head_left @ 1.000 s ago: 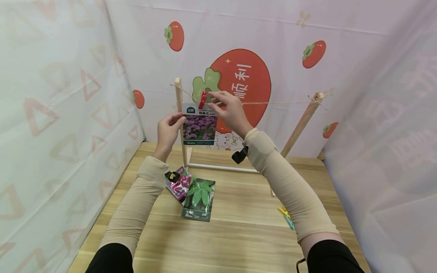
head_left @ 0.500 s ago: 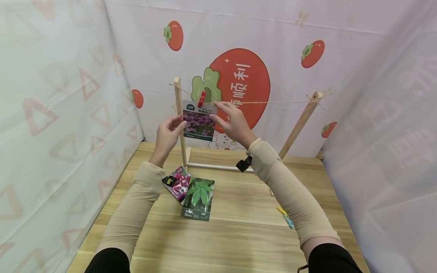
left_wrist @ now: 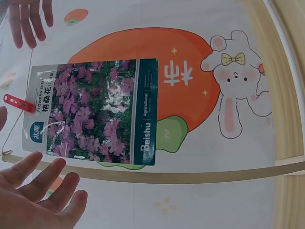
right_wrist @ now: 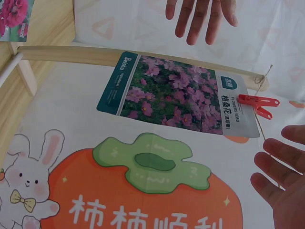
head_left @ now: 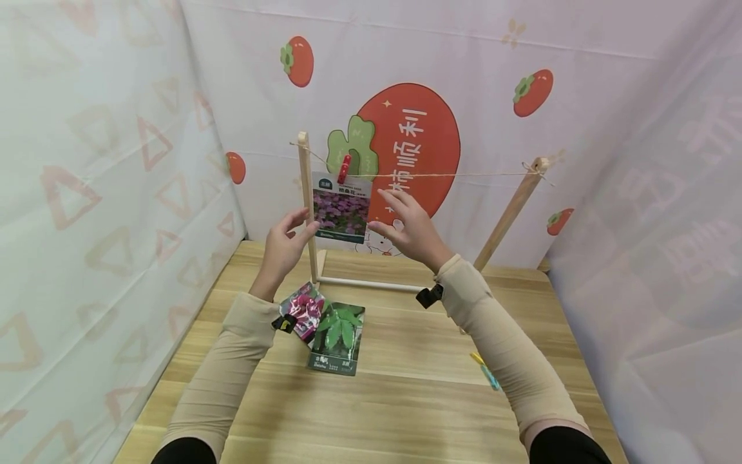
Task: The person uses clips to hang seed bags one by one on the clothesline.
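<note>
A seed packet with pink-purple flowers (head_left: 341, 209) hangs from the string (head_left: 446, 174), clipped at its top by a red clothespin (head_left: 344, 169). On its left side is my left hand (head_left: 284, 245), fingers loosely extended near the left post and holding nothing. My right hand (head_left: 413, 225) hovers to the right of the packet, fingers spread and apart from it. In the left wrist view, the left hand (left_wrist: 45, 195) shows bare, relaxed fingers below the packet (left_wrist: 95, 112). The right wrist view has the right hand (right_wrist: 283, 171) beside the clothespin (right_wrist: 259, 102), not touching it.
The wooden frame's posts (head_left: 513, 209) bear the string. On the table (head_left: 406, 399) lie a packet with a green leaf (head_left: 338, 338) and, partly beneath it, one with magenta flowers (head_left: 304, 312). Yellow and blue clothespins (head_left: 489, 377) lie near the right forearm.
My right hand has let go of the red clothespin and moved right and down. The left hand has come off the packet's edge and lowered slightly. The packet hangs from the string, tilted a little.
</note>
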`<state>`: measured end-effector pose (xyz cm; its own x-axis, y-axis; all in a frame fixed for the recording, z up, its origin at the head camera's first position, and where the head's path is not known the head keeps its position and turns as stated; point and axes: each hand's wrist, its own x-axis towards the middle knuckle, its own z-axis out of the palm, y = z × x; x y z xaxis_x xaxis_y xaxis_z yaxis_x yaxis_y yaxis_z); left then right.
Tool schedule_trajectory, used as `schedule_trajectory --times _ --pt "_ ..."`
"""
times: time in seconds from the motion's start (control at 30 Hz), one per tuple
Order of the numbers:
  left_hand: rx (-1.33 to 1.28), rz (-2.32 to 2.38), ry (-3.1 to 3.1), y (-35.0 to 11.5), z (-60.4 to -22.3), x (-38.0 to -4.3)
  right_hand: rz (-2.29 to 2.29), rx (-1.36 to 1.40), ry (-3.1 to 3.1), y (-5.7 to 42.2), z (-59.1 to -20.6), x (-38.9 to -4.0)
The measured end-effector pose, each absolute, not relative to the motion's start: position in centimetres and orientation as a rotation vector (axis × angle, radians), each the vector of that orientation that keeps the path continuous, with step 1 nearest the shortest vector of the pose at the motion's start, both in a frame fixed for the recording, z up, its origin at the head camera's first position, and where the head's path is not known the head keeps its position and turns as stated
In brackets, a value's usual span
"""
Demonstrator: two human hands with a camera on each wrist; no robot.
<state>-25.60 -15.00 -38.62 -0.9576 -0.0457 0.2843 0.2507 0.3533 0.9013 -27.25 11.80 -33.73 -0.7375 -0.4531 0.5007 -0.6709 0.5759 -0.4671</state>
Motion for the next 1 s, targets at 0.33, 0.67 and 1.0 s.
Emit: schedule_trajectory --times 0.33,0.67,1.0 --pt "-0.159 -1.623 -2.382 -15.1 -40.1 -24.5 0.968 0.904 -2.459 13.7 -35.9 -25.9" --pt "-0.124 -1.643 -2.423 -14.9 -41.7 -23.5 1.037 0.845 -2.462 15.3 -38.2 -24.7" --pt "-0.074 -1.679 -2.451 -15.7 -43.9 -23.5 1.071 0.774 -2.472 17.3 -40.4 -23.7"
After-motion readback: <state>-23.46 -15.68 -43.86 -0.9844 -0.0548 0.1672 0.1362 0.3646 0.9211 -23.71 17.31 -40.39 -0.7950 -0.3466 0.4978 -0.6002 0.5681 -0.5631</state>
